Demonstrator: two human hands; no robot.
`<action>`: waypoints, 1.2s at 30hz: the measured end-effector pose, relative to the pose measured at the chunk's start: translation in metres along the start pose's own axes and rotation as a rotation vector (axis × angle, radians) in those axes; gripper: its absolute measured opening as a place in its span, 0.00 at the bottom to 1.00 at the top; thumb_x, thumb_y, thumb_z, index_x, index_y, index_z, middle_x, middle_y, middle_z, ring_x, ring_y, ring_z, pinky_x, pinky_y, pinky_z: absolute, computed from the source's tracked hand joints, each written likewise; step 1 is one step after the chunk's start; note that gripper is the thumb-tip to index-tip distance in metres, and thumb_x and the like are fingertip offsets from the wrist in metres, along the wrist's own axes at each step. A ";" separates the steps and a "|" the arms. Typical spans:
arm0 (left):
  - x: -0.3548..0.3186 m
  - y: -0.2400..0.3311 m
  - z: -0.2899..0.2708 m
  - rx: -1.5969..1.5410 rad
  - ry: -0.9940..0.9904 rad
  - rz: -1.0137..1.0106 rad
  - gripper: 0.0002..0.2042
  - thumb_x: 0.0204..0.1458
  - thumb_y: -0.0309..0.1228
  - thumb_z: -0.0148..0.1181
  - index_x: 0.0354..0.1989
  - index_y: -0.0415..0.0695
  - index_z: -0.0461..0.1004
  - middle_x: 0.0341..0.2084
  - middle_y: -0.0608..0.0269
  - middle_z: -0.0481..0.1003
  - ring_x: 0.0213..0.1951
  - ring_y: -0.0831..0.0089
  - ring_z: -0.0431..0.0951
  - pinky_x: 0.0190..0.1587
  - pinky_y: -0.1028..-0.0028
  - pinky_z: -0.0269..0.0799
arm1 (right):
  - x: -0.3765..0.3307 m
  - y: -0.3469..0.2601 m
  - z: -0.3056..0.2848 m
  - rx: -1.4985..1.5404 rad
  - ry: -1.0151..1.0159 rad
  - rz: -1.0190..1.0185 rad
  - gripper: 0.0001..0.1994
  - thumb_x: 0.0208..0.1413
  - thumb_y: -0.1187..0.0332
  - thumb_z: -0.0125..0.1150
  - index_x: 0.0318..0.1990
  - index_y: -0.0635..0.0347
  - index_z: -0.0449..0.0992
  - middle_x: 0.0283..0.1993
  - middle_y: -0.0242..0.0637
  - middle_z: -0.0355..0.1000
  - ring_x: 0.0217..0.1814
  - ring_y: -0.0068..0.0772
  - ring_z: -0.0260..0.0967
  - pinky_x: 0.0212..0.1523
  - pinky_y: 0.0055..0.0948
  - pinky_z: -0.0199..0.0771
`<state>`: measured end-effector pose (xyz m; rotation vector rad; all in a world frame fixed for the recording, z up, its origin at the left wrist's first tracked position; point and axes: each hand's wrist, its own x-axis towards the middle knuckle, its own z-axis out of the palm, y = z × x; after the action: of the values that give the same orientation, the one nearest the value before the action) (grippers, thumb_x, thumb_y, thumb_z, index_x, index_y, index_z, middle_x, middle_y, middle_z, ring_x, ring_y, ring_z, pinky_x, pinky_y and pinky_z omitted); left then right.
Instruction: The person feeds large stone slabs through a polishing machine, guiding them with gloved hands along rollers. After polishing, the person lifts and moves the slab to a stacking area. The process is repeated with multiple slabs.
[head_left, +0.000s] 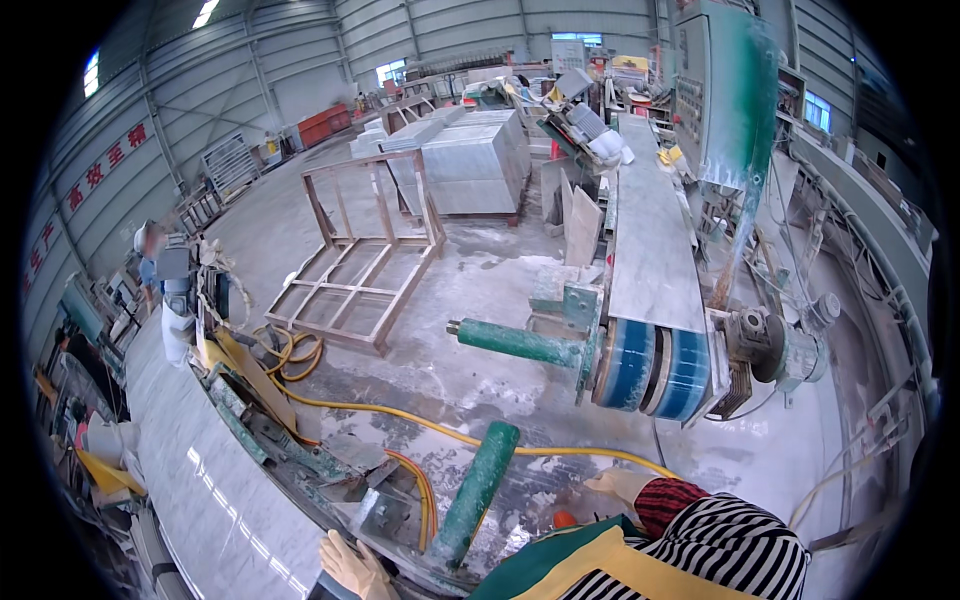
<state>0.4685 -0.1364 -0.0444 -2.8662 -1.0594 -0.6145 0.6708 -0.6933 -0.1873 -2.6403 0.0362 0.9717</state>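
Observation:
My left hand (352, 568), in a cream glove, is at the lower edge by the near end of a long polished grey-white stone slab (215, 485). Its fingers are apart, and nothing shows in them. To the right, my right hand (618, 484), also gloved, hangs over the floor beside a yellow hose (560, 451), fingers stretched out with nothing in them. A green roller (478, 492) lies tilted between the two hands. Another pale slab (652, 235) rests on a conveyor with blue belts (627, 365), ahead of my right hand.
A green cylinder (520, 342) juts left from the conveyor. A rusty metal frame (365, 275) stands on the wet floor before stacked grey slabs (470, 165). The hose runs across the floor. A control cabinet (722, 100) rises at right; another person (148, 262) is far left.

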 end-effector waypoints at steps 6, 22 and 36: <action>-0.005 -0.018 0.014 -0.012 0.025 0.014 0.34 0.63 0.39 0.61 0.77 0.45 0.60 0.72 0.40 0.65 0.72 0.40 0.63 0.75 0.47 0.54 | -0.018 -0.030 -0.006 0.030 -0.063 -0.093 0.32 0.63 0.32 0.48 0.63 0.37 0.83 0.64 0.44 0.80 0.68 0.53 0.75 0.71 0.49 0.69; -0.010 -0.013 0.016 -0.059 0.052 0.014 0.34 0.62 0.38 0.62 0.76 0.44 0.61 0.72 0.41 0.65 0.73 0.41 0.62 0.75 0.48 0.54 | -0.028 -0.012 0.001 0.081 -0.007 -0.104 0.32 0.63 0.32 0.51 0.60 0.42 0.85 0.59 0.44 0.82 0.63 0.50 0.79 0.67 0.47 0.72; -0.016 -0.008 0.014 -0.041 -0.019 -0.057 0.38 0.60 0.39 0.64 0.79 0.48 0.57 0.75 0.44 0.62 0.77 0.45 0.58 0.78 0.50 0.49 | -0.038 -0.009 -0.006 0.100 -0.026 -0.125 0.33 0.63 0.31 0.51 0.63 0.40 0.83 0.61 0.44 0.81 0.66 0.51 0.77 0.69 0.47 0.71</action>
<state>0.4572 -0.1378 -0.0645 -2.8919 -1.1478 -0.6202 0.6466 -0.6897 -0.1568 -2.5056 -0.0837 0.9379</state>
